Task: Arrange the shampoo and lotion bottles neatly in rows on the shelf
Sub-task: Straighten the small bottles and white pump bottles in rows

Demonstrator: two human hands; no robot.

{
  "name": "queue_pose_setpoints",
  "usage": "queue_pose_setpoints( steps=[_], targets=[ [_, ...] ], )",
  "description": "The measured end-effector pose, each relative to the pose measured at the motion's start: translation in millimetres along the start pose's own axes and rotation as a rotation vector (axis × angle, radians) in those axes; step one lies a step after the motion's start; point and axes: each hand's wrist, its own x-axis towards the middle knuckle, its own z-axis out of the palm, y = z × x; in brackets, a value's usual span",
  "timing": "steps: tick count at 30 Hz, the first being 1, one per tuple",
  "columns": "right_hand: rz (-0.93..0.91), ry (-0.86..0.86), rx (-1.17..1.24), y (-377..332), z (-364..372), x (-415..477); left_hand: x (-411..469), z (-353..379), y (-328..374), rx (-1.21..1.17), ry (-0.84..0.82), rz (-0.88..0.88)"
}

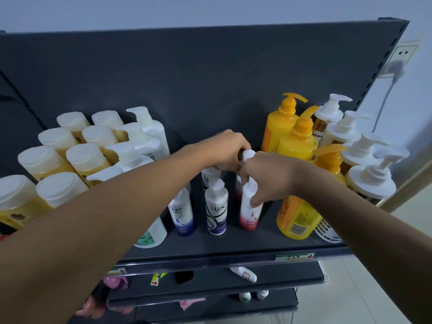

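Small white-and-red plastic bottle [249,215]; likely light, stiff, slick, tippy | right hand [266,176] pinches its shoulder; left hand [224,152] curls round white-capped bottle [248,155] behind | best held mid-body

A single wide-angle view, worn on the head, looks forward and steeply down onto the top shelf [233,244] from just in front of its front edge, near. The dark back panel [187,78] fills the upper frame; lower shelves [210,284] show beneath that edge.
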Motion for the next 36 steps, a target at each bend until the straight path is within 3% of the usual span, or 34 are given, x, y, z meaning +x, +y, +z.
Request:
queue_pose_setpoints(
  steps=[12,19,28,36],
  targets=[
    [0.049,-0.033,-0.037,-7.5,-5.8,-4.4,0.9,1.5,-8.0,0.026,-0.004,-0.009],
    [0.132,0.114,-0.162,-8.9,-41.6,-28.4,-14.6,-23.3,-9.2,0.093,0.068,-0.004],
    [0.306,0.152,-0.01,1.0,-82.9,-84.8,-49.3,-58.7,4.8,0.068,0.165,0.063],
    [0.306,0.173,0.018,38.1,-80.0,-111.3,-34.6,-47.0,36.5,0.046,0.171,0.086]
  ],
)
